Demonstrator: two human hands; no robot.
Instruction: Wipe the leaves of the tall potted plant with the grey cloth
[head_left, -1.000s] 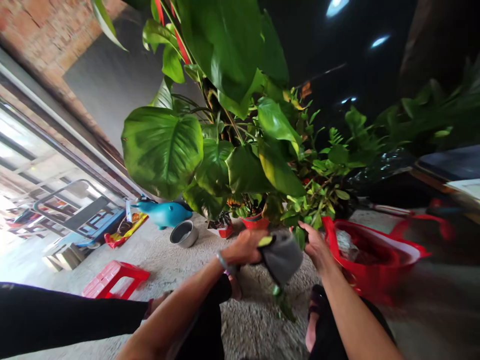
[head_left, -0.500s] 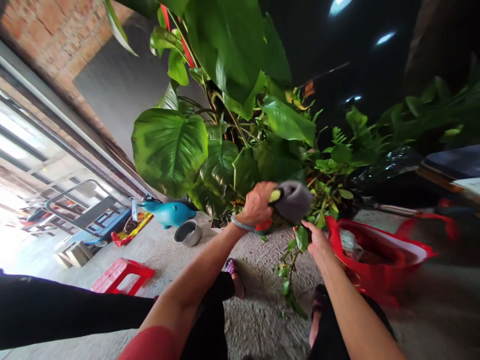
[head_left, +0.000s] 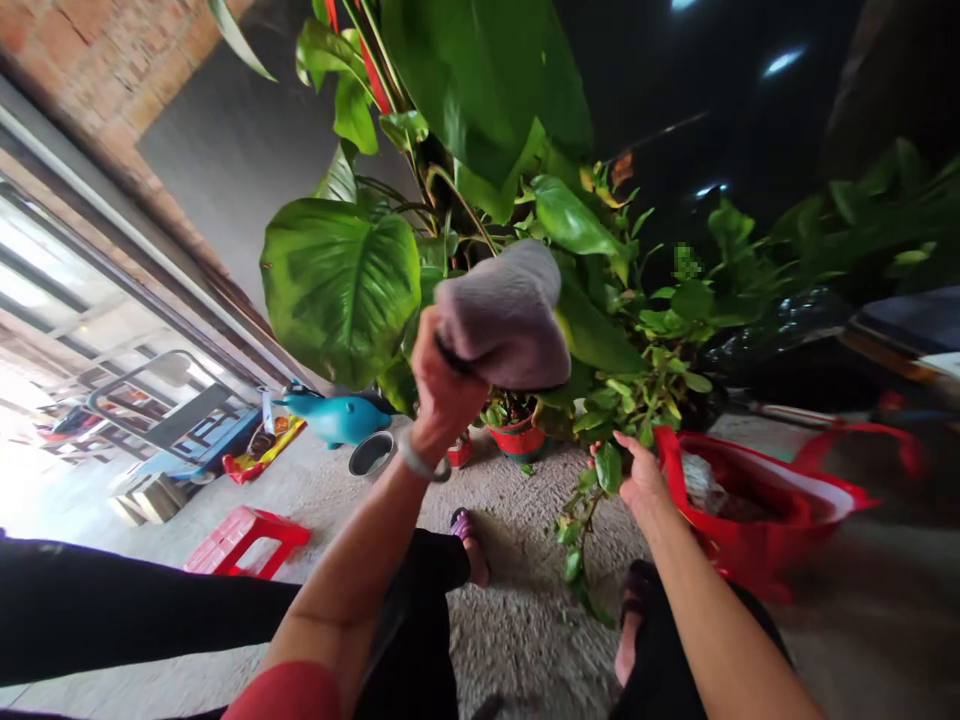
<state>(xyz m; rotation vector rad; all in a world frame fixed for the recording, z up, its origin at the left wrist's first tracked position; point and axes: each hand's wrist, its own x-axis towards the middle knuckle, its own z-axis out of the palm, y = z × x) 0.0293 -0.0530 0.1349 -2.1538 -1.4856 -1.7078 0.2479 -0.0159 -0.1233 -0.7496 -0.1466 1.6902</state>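
Observation:
My left hand (head_left: pixel 442 385) is closed around the handle end of a grey, cloth-headed duster (head_left: pixel 514 315), raised in front of the big-leaved potted plant. The duster's soft head hides part of the leaves behind it, and most of its handle is covered by my fingers. Lower and to the right, my right hand (head_left: pixel 641 475) holds a trailing leafy stem (head_left: pixel 608 468), its fingers closed behind a green leaf. The stem hangs down toward the floor from a smaller-leaved plant (head_left: pixel 637 400). A broad glossy leaf (head_left: pixel 345 290) stands to the left of the duster.
A red bag (head_left: pixel 780 540) stands at right beside my right forearm. A red-and-green pot (head_left: pixel 517 438) sits below the plants. On the left floor are a red stool (head_left: pixel 247 541), a grey bowl (head_left: pixel 373 455), a teal animal figure (head_left: pixel 337 418) and a cart (head_left: pixel 180 420). Another person's dark-clothed leg (head_left: pixel 135 615) reaches in from the left.
My left hand has lifted the duster up and to the left, away from the trailing stem, uncovering the red-and-green pot. My right hand keeps its hold on the stem, nearly unmoved.

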